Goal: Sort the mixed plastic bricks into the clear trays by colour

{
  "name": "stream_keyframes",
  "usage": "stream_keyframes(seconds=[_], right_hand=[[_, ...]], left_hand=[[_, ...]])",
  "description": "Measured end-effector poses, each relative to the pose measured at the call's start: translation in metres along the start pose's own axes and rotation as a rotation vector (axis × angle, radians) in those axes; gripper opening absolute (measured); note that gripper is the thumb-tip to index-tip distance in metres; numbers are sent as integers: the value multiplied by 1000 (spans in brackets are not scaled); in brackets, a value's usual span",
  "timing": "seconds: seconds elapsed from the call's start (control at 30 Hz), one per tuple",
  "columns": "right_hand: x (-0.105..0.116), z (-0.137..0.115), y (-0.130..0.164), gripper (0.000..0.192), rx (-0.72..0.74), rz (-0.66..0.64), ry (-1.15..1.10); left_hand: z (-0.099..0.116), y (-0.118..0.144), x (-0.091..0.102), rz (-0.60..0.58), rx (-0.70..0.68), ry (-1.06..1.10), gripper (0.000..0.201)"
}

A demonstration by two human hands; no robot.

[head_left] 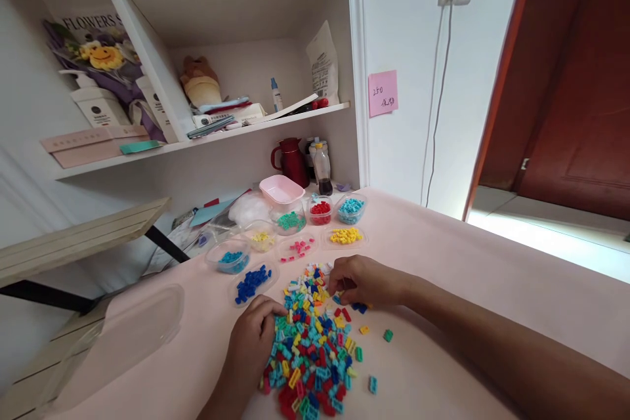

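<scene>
Sorting looks to be the work in hand: a heap of small mixed-colour plastic bricks (312, 348) lies on the pale pink tabletop (467, 289), near the person. The right hand (361, 281) rests at the far edge of the heap, fingers curled down onto a few dark blue and red bricks there; whether a brick is actually pinched cannot be told, since the fingertips are hidden. The left hand (253, 335) lies on the heap's left edge, fingers bent loosely against the bricks, seemingly steadying them and not grasping.

Beyond the heap stand shallow clear plastic tubs, each with one colour: dark blue bricks (252, 282) far left, light blue (231, 261), pale yellow (262, 238), pink (298, 248), bright yellow (345, 235), green (290, 220), red (321, 212) and turquoise (351, 209).

To do this well, the right hand would probably do best taking one colour at a time from the heap's loose edge, while the left hand holds the pile from spreading; stray bricks (388, 335) already lie apart on the right. The two blues and two yellows look easy to confuse.
</scene>
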State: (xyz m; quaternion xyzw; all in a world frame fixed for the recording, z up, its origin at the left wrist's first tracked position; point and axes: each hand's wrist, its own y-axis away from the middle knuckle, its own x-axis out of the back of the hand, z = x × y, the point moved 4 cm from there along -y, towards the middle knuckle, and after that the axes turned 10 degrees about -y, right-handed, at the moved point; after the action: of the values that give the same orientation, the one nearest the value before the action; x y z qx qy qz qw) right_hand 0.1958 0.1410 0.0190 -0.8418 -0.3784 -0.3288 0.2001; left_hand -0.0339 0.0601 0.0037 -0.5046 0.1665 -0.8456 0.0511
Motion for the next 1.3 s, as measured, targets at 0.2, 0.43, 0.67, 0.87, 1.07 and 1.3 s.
stream_keyframes(seconds=[0.2,0.43,0.67,0.87,1.07,1.3], right_hand=[[0,-1,0,15,-4,-11,18],[-2,0,-1,15,17,-25,22],[-3,-1,-1,12,61,14,32],[-3,-3,-1,11,94,23,26],[-4,1,-2,10,97,32,-18],[-8,0,-3,21,132,25,-29]], left_hand=[[-1,-1,0,-3,3,-4,29],[-1,0,0,5,0,-6,29],[-1,-1,0,4,2,-2,29],[0,0,0,-12,8,2,29],[-1,0,-1,-7,8,-1,29],[-3,0,-3,-3,-5,-8,31]])
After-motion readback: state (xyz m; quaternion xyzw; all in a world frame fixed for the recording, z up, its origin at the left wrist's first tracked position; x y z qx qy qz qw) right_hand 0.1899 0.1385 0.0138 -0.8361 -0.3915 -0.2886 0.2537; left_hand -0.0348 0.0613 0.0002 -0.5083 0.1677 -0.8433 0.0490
